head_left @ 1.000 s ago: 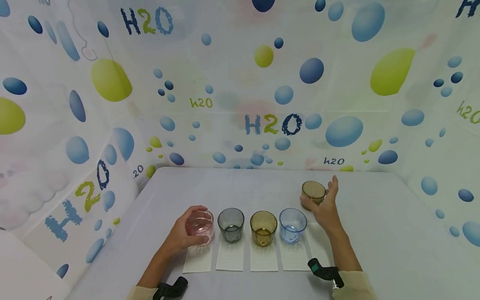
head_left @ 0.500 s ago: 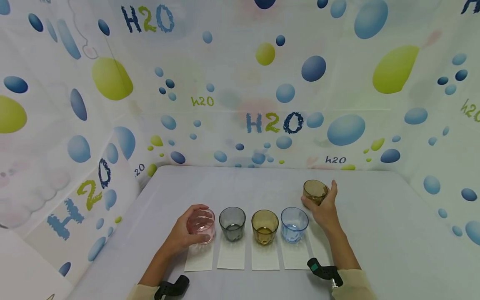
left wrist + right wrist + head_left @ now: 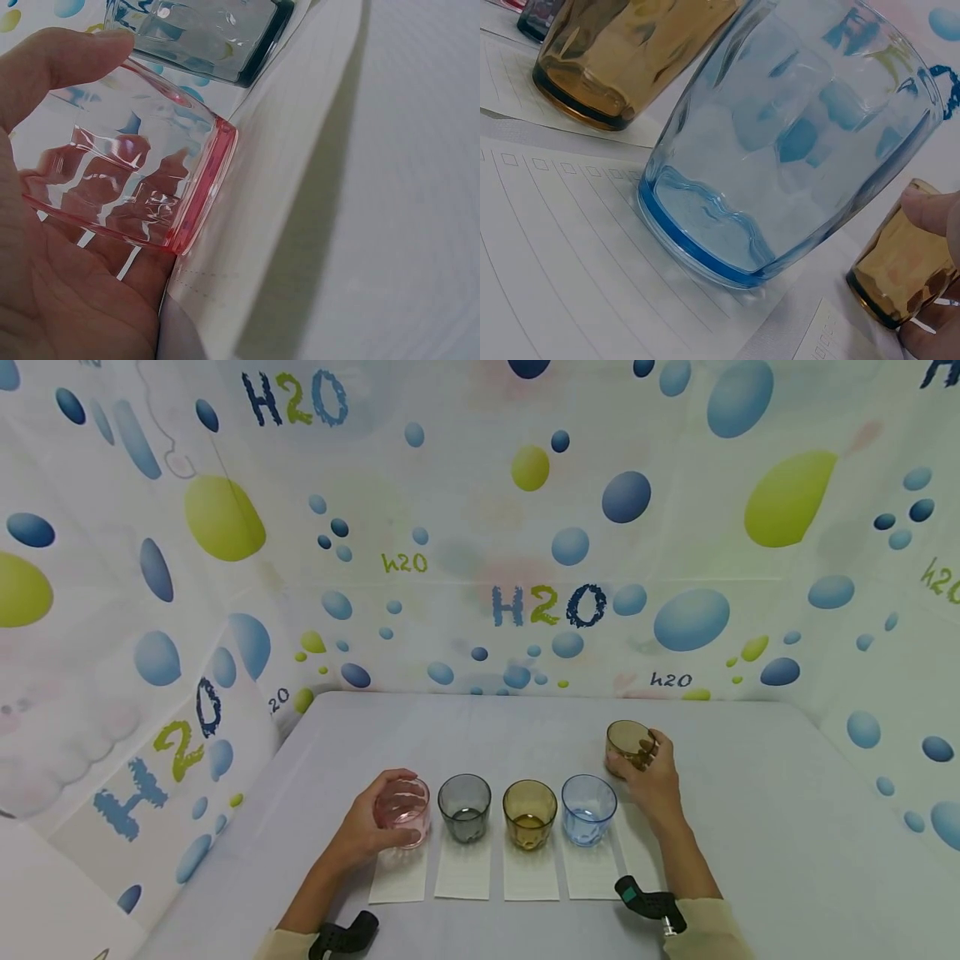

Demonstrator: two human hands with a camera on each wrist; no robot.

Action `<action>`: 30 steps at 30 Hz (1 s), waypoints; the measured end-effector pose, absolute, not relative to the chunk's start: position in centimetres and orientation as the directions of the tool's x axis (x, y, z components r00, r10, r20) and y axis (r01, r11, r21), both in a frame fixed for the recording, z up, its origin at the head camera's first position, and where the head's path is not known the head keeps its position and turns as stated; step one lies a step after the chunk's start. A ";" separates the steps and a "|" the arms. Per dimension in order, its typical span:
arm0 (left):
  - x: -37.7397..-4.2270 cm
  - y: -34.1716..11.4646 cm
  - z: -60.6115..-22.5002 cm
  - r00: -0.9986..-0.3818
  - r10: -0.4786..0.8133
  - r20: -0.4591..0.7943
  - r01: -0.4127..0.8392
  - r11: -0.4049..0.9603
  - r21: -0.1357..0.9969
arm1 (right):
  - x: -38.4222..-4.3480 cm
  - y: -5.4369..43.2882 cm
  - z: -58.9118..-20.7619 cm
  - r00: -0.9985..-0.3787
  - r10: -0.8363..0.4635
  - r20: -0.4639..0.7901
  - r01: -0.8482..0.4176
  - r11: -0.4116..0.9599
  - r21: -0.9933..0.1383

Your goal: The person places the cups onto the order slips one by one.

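On the left of the head view, my left hand [image 3: 358,828] wraps round a pink glass [image 3: 405,814], thumb on its near side and fingers behind it. The left wrist view shows those fingers through the clear pink wall. Farther back on the right, my right hand [image 3: 657,783] grips an amber glass [image 3: 624,741], with fingers curled along its right side. A grey glass [image 3: 464,806], a second amber glass [image 3: 528,810] and a blue glass [image 3: 588,806] stand upright between the hands. In the right wrist view the blue glass [image 3: 780,150] covers much of the scene.
Narrow white lined paper strips [image 3: 530,872] lie side by side in front of the row of glasses. A white cloth covers the table [image 3: 450,727]. Behind it hangs a patterned curtain [image 3: 450,485] with blue and green drops.
The fingers of my right hand, raised beside the far amber glass before, have come down and curled round it. My left hand keeps its hold on the pink glass.
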State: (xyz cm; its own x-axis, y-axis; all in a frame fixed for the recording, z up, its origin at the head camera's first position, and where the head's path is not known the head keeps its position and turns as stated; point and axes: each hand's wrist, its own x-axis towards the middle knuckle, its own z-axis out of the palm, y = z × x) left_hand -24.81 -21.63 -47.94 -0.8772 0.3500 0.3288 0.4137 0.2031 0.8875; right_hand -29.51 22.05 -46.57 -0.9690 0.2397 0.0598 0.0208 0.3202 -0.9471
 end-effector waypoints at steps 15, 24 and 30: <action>-24.8 -21.7 -47.9 -0.883 0.343 0.321 0.410 0.230 0.882 | -29.3 22.4 -46.3 -0.968 0.245 0.048 0.026 0.293 -0.956; -24.8 -21.7 -47.9 -0.881 0.347 0.321 0.409 0.220 0.886 | -29.0 23.1 -45.5 -0.966 0.255 0.053 0.019 0.270 -0.963; -24.7 -21.6 -47.9 -0.882 0.346 0.319 0.406 0.216 0.888 | -28.8 23.1 -44.4 -0.958 0.279 0.059 0.011 0.244 -0.970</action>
State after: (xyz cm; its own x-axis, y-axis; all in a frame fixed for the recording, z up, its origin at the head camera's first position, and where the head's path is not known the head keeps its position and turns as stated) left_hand -24.74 -21.55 -47.85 -0.8824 0.3455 0.3194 0.4059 0.2156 0.8881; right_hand -28.81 23.12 -44.39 -0.9584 0.2791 0.0590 0.0113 0.2436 -0.9698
